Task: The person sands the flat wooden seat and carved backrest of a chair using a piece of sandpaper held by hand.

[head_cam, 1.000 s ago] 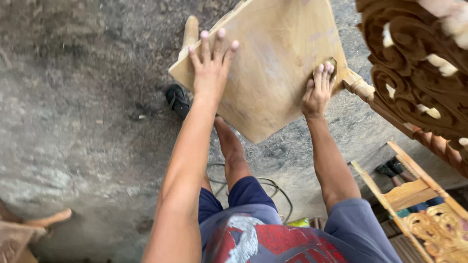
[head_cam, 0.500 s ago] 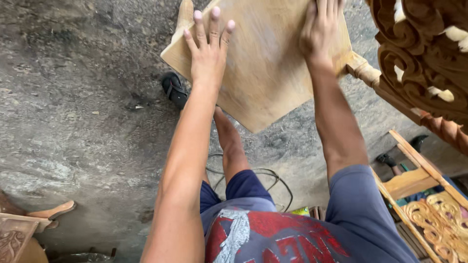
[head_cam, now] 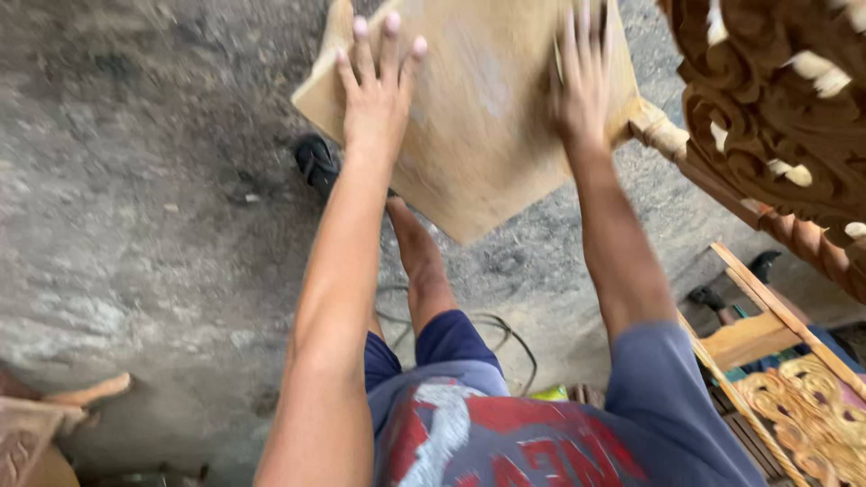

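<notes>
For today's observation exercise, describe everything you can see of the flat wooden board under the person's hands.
The wooden board is pale, bare and unpainted, with a smooth flat face and one corner pointing toward the person. It sits tilted above the grey concrete floor. The left hand lies flat on it with fingers spread; the right hand, blurred, presses near its right edge. A turned wooden post meets that edge. Its top is out of view.

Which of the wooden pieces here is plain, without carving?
The flat wooden panel under both hands is plain; the dark piece at upper right and the golden piece at lower right are carved.
</notes>
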